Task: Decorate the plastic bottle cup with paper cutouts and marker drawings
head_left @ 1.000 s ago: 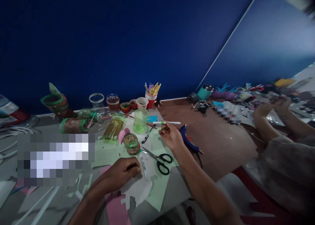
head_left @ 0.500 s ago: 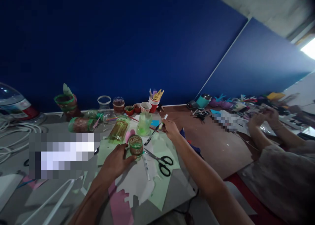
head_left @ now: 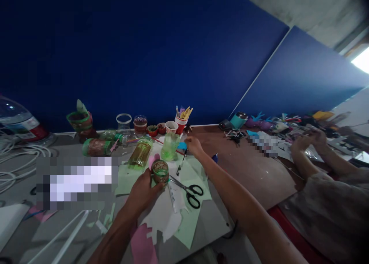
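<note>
My left hand (head_left: 148, 187) is wrapped round a small cup (head_left: 160, 171) with green plastic and a brown, patterned wrap, held upright above the papers. Further away, my right hand (head_left: 194, 146) has its fingers curled together beside a piece of blue paper (head_left: 182, 145). What they hold, if anything, is hidden. A thin black stick-like tool (head_left: 181, 163) slants down from just below its fingertips. Scissors (head_left: 188, 191) with black handles lie right of the cup, next to a white tube (head_left: 173, 198). A translucent green cup (head_left: 170, 146) stands between my hands.
A cut green bottle (head_left: 140, 153) lies left of the green cup. Cups, including a red one with tools (head_left: 181, 124), line the blue partition. A large bottle (head_left: 24, 123) and white cables (head_left: 17, 171) are at left. Another person's hands (head_left: 309, 141) work at far right.
My left hand has closed round the small cup. My right hand has moved slightly away and left; the white-tipped marker beside it no longer shows. The black tool has swung steeper.
</note>
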`<act>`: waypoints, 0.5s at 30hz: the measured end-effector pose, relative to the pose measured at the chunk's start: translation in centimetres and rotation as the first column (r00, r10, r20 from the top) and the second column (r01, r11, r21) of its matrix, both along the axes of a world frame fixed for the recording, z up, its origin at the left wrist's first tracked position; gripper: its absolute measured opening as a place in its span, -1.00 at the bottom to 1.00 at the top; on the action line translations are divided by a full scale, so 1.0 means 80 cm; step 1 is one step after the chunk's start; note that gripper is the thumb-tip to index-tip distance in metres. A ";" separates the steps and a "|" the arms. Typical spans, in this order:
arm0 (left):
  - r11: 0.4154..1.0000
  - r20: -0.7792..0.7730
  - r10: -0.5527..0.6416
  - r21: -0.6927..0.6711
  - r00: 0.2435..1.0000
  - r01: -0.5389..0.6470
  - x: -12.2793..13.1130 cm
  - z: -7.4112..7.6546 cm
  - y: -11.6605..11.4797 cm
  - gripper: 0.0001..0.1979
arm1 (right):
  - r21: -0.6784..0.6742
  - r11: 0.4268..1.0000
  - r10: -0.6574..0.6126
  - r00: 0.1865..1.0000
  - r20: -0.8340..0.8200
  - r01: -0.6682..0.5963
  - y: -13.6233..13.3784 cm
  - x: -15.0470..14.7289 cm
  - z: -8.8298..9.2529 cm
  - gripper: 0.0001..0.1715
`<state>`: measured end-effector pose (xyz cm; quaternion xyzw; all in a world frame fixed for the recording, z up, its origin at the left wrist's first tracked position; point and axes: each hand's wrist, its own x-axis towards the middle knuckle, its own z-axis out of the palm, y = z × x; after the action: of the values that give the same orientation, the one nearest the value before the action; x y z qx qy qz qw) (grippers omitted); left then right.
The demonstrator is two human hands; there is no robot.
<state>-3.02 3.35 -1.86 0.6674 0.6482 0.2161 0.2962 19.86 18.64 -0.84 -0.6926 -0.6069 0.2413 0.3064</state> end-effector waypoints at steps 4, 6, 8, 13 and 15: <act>0.998 -0.013 0.031 0.049 0.999 -0.031 0.002 -0.001 -0.001 -0.62 | 0.061 0.998 -0.005 0.992 0.128 -0.003 -0.037 0.050 0.019 -0.74; 0.995 -0.024 0.040 0.093 0.999 -0.038 0.003 -0.001 -0.001 -0.62 | 0.072 0.997 -0.012 0.980 0.198 -0.003 -0.065 0.083 0.021 -0.70; 0.990 -0.036 0.041 0.136 0.999 -0.036 0.004 -0.002 0.000 -0.63 | 0.064 0.998 -0.017 0.965 0.262 0.000 -0.095 0.115 0.018 -0.62; 0.975 -0.058 0.061 0.217 0.996 -0.047 0.008 -0.006 0.002 -0.65 | -0.067 0.998 0.034 0.851 0.524 0.001 -0.151 0.162 0.000 -0.44; 0.971 -0.019 0.087 0.224 0.996 -0.081 0.010 -0.009 0.003 -0.64 | -0.139 0.990 0.086 0.812 0.577 -0.006 -0.162 0.165 -0.003 -0.42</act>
<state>-2.20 3.62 -2.60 0.6714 0.6517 0.2902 0.2007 33.09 5.71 -1.12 -0.7368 -0.6708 0.0648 0.0546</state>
